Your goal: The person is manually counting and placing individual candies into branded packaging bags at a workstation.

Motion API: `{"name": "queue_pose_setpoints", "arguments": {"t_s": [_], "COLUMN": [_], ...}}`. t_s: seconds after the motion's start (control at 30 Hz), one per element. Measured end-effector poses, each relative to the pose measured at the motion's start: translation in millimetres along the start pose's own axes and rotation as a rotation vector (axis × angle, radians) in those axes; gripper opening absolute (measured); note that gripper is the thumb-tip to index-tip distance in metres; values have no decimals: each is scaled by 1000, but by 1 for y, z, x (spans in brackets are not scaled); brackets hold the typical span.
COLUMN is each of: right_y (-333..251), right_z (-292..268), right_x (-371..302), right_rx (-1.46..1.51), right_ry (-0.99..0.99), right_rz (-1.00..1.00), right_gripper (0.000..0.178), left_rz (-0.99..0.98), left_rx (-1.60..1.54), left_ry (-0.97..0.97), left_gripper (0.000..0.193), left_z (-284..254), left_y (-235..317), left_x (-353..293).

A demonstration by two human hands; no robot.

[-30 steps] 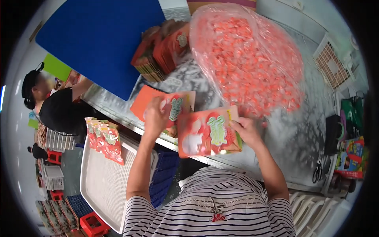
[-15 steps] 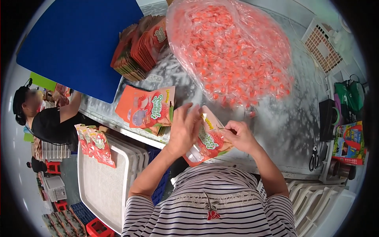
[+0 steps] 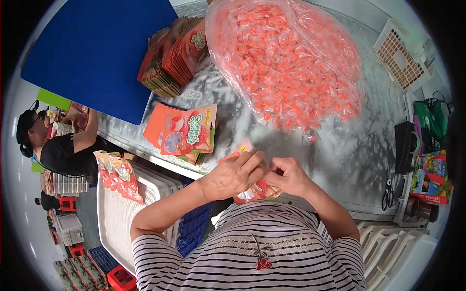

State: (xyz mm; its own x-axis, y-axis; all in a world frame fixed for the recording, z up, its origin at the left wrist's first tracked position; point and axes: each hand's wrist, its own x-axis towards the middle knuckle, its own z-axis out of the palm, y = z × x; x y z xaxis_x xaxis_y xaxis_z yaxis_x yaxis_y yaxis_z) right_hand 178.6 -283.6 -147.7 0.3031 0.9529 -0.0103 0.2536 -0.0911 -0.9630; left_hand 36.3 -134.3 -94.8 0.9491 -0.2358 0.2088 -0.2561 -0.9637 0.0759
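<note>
Left hand point(image 3: 232, 175) and right hand point(image 3: 287, 176) are both closed on one red pouch point(image 3: 252, 188), pinched between them at the table edge point(image 3: 340, 160). Beyond the grip lies a clear bag of orange sweets point(image 3: 286, 63); left of it, flat pouches point(image 3: 187, 131).

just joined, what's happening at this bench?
A person in a striped shirt holds one red printed pouch close to the body, left hand and right hand both closed on it. On the table sit a big clear bag of orange wrapped candies, a few flat pouches and a stack of empty pouches. A co-worker stands at left.
</note>
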Motion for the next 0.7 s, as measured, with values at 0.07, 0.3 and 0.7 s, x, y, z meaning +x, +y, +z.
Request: {"name": "queue_pose_setpoints", "arguments": {"t_s": [0.07, 0.3, 0.7], "right_y": [2, 8, -8], "right_z": [-2, -15, -1], "right_x": [1, 2, 0], "right_rx": [241, 764, -208], "right_ry": [-101, -255, -101], "right_rz": [101, 410, 77], "right_gripper": [27, 22, 18], "left_rz": [10, 36, -89], "left_rx": [-28, -48, -282], "left_ry": [33, 142, -183], "left_gripper": [29, 26, 29], "left_z": [-1, 0, 6], "left_y": [-1, 4, 17], "left_x": [0, -12, -10]}}
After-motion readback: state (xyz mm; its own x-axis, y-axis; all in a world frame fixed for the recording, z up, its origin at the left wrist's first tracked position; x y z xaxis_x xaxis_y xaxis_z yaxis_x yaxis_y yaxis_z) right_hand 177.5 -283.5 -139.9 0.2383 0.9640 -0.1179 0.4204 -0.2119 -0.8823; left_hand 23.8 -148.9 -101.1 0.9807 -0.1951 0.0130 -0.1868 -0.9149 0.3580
